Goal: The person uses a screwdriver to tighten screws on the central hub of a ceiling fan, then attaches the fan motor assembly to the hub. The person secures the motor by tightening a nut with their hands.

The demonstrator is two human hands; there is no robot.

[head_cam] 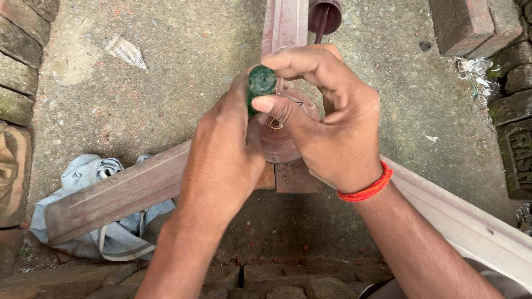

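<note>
Wrapper: a crumpled pale, striped scrap of packaging lay on the concrete floor at upper left, well apart from the hands.
Brick with lettering: a dark, mossy brick at the right edge bore raised moulded letters, only partly in view.
Litter: clear plastic scraps sat against the brick row at upper right.
Cloth: a pale grey-blue cloth lay on the floor at lower left, partly under one blade.
Fan: a dusty reddish-brown ceiling fan lay on the floor; its round motor hub was at centre, mostly covered by the hands.
Blades: the left blade ran toward lower left, the top blade ran up out of frame, the right blade ran toward lower right.
Rod and cup: a dark rod with a cup-shaped cover stood just beside the top blade.
Green handle: a green screwdriver handle stood upright over the hub, its butt facing the camera, its tip hidden.
Left hand: the left hand was closed around the handle from the left, fingers hidden behind it.
Right hand: the right hand curled over from the right; thumb and forefinger pinched the handle near its top.
Wristband: a red-orange thread band circled the right wrist.
</note>
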